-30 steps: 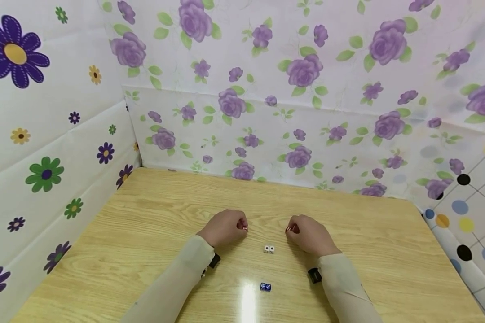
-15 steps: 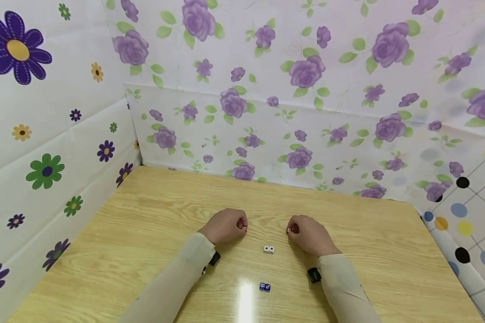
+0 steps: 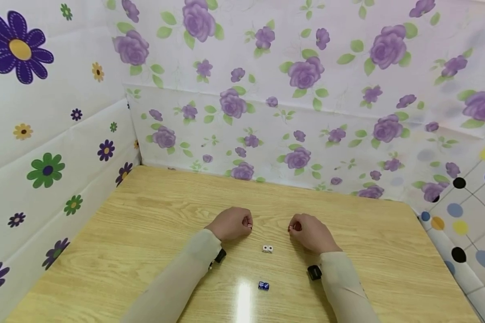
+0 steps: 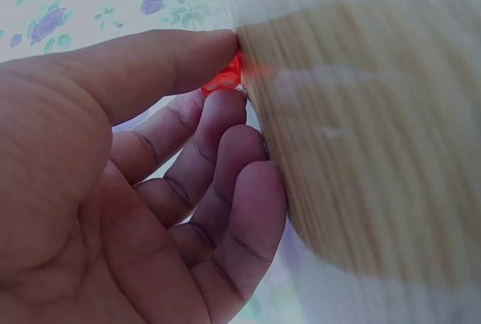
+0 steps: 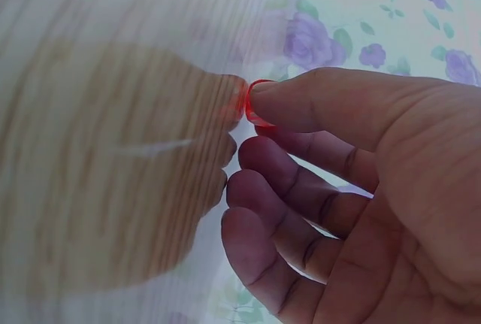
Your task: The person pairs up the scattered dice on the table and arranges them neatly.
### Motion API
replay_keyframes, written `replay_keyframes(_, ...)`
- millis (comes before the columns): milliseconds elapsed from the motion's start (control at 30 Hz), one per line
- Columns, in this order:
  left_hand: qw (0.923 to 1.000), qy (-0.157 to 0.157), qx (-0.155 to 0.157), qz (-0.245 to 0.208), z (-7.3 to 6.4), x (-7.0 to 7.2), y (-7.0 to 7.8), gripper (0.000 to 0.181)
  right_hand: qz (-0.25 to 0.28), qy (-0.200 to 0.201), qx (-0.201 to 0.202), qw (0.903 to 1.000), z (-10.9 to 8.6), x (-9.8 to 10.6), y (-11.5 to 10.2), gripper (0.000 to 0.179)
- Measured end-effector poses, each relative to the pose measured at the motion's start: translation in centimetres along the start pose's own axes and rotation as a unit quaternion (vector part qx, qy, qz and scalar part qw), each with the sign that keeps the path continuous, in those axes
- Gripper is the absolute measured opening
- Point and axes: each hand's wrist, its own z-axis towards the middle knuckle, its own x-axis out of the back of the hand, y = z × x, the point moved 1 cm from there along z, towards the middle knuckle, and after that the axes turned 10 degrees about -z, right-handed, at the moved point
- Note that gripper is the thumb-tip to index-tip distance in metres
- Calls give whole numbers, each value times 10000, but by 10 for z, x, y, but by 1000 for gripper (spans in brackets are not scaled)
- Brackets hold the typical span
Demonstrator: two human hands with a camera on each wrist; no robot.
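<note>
Between thumb and fingers my left hand (image 3: 231, 224) pinches a red die (image 3: 249, 226), whose translucent red side (image 4: 224, 77) shows in the left wrist view. On the other side, my right hand (image 3: 313, 233) pinches a second red die (image 3: 291, 228); its red edge (image 5: 258, 102) peeps out round the thumb in the right wrist view. Both dice are at the tabletop, with a gap between the hands. Two white dice (image 3: 268, 248) sit side by side on the table, nearer than the hands. Closer still lies a pair of blue dice (image 3: 263, 285), also side by side.
The wood-grain table (image 3: 165, 202) is glossy, with a bright glare streak near the blue dice. A flowered sheet (image 3: 266, 121) stands behind the table's far edge. Patterned sheets also hang at the left and right. Each wrist wears a dark strapped device (image 3: 314, 272).
My left hand, with its red die, has shifted slightly to the right, narrowing the gap between the hands. The right hand has hardly moved. White and blue dice stay in place.
</note>
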Motion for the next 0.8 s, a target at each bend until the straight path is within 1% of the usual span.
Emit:
replay_keyframes(100,9999,-125,-49,-23,6,-2,4,4,83,-5,-64,9999,1,-1,1,5)
replay_keyframes(200,9999,-148,-83,3,10,-2,8,4,93,19,-32,10000,4,-2,1,5)
replay_keyframes(300,9999,-111,-56,61,15,-2,10,4,72,72,37,9999,8,-4,-1,5)
replay_keyframes(433,9997,-226,46,41,20,-6,11,5,73,26,32,10000,11,-6,-3,5)
replay_keyframes(533,9995,-304,102,-69,22,-10,12,7,157,-69,-38,9998,11,-6,-5,6)
replay_keyframes(667,9997,-202,120,-84,22,-11,14,7,352,-147,-104,9992,10,-4,-7,6)
replay_keyframes(800,9997,-179,138,-43,21,-10,16,9,334,-160,-61,9993,10,-4,-8,5)
